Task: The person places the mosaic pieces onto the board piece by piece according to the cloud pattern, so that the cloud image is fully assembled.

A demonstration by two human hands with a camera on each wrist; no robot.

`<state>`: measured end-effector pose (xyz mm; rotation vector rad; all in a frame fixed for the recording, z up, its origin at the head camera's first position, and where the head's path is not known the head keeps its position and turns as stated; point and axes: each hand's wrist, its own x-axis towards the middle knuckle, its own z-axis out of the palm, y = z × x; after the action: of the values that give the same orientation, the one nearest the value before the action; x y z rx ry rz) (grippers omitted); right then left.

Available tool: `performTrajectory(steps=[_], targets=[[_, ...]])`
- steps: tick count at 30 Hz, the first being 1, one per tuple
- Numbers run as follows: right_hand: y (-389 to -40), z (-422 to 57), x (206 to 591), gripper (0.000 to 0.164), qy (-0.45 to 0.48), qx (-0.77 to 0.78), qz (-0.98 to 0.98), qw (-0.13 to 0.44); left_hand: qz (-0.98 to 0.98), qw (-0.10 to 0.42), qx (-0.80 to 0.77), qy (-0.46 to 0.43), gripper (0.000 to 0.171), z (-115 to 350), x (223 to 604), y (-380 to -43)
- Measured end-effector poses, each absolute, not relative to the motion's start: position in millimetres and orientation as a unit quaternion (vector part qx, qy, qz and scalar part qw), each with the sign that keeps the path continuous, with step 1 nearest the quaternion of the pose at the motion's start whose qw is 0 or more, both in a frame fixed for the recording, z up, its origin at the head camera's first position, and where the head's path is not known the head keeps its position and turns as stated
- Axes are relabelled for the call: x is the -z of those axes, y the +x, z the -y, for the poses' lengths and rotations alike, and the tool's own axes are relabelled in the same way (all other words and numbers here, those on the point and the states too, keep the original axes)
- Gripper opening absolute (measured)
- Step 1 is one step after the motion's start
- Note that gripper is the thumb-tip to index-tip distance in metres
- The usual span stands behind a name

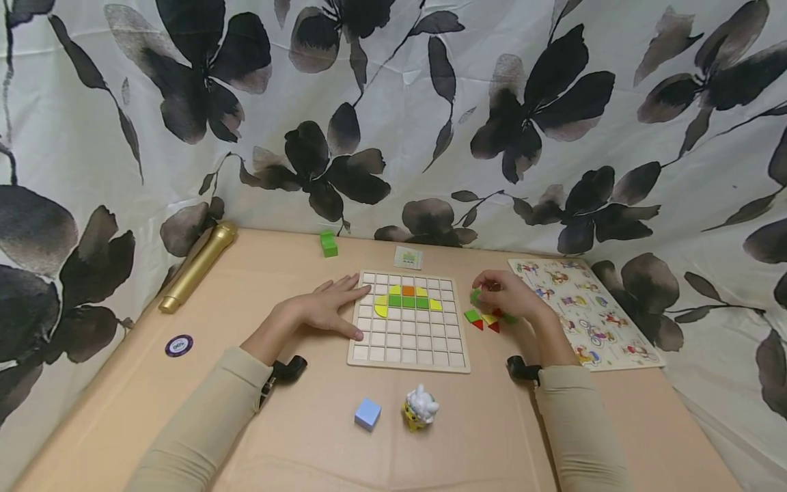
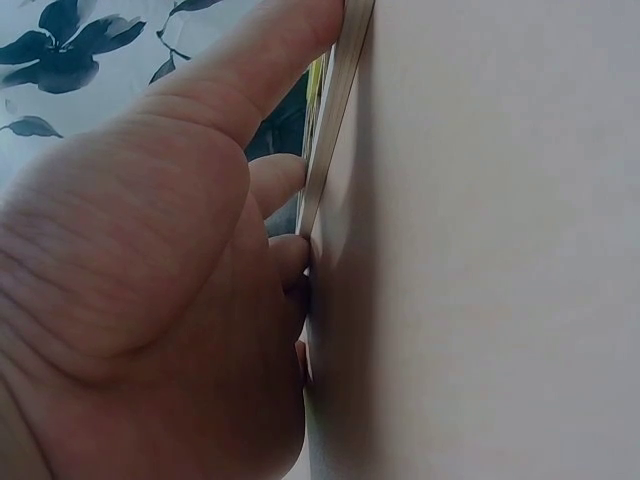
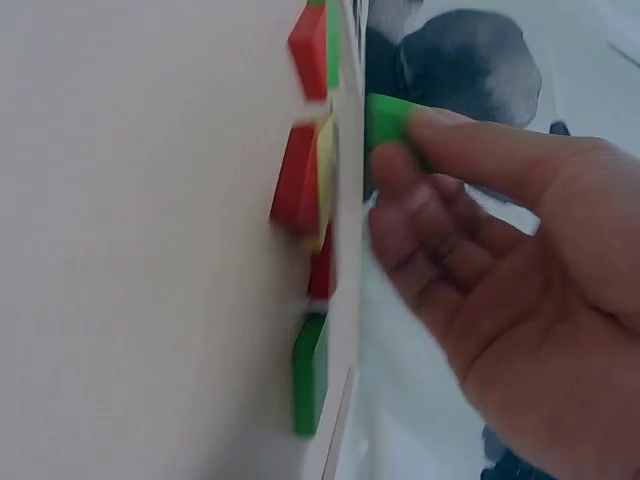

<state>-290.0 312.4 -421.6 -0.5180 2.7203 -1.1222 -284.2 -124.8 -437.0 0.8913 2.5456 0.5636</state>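
A wooden grid board (image 1: 406, 342) lies mid-table, with a row of green squares (image 1: 408, 301), an orange square (image 1: 408, 290) and yellow curved pieces (image 1: 381, 311) on its upper cells. My left hand (image 1: 322, 307) rests at the board's left edge, fingers spread and thumb on the rim; the left wrist view shows the thumb (image 2: 260, 70) against the wooden edge. Between thumb and fingers, my right hand (image 1: 510, 294) pinches a green block (image 3: 392, 120), raised over the small pile right of the board. That pile holds red triangles (image 1: 477, 324), a yellow piece (image 1: 489, 319) and green pieces (image 1: 472, 316), partly hidden by the hand.
A small pattern card (image 1: 408, 257) and green blocks (image 1: 328, 244) lie behind the board. A picture board (image 1: 590, 311) is at right. Leftward are a gold tube (image 1: 199, 266) and a round chip (image 1: 179, 346). A blue cube (image 1: 367, 414) and a figurine (image 1: 421, 408) stand in front.
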Motion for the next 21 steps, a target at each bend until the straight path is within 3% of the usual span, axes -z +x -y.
performTrajectory(steps=[5,12,21], targets=[[-290.8,-291.3,412.9,0.020,-0.191,0.403,-0.895,0.020,-0.907,0.190,-0.199,0.318,0.109,124.9,439.1,-285.5],[-289.7,-244.7,403.9,0.024,-0.218,0.418,-0.878,0.075,-0.909,0.192,-0.196,0.314,0.110,125.3,439.4,-286.3],[-294.5,-188.6,404.9,0.022,-0.320,0.328,-0.882,0.104,-0.907,0.188,-0.192,0.323,0.110,125.7,439.1,-286.0]])
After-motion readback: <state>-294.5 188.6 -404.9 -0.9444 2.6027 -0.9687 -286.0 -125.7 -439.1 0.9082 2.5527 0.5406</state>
